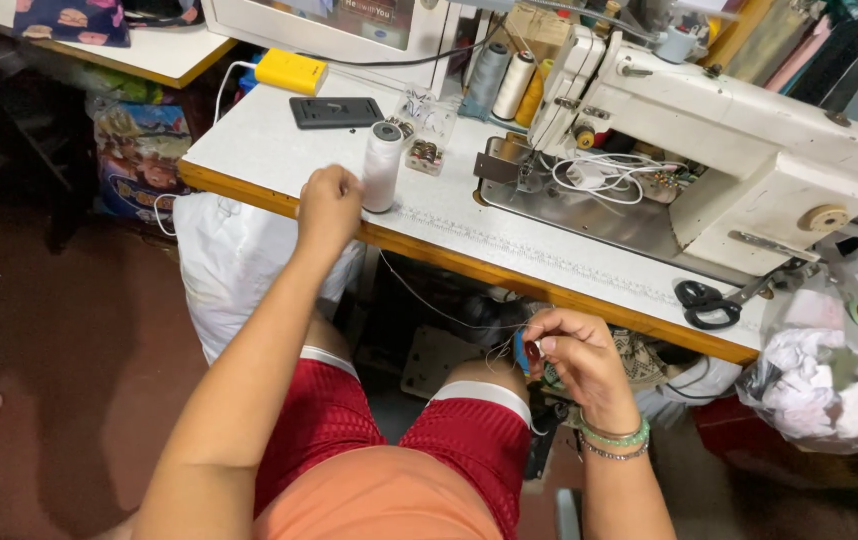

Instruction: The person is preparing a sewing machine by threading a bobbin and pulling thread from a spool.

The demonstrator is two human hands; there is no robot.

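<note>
Across the white bench (279, 140), a white sewing machine (749, 150) is standing at the right, with black scissors (706, 303) lying near its front edge. At the bench's front left, the left hand (329, 205) is resting curled into a fist, touching a white thread cone (383, 166). Below the bench edge, the right hand (574, 360) is pinching a small bobbin (533, 351) between fingertips, a thin thread (429, 305) running up from it towards the cone.
</note>
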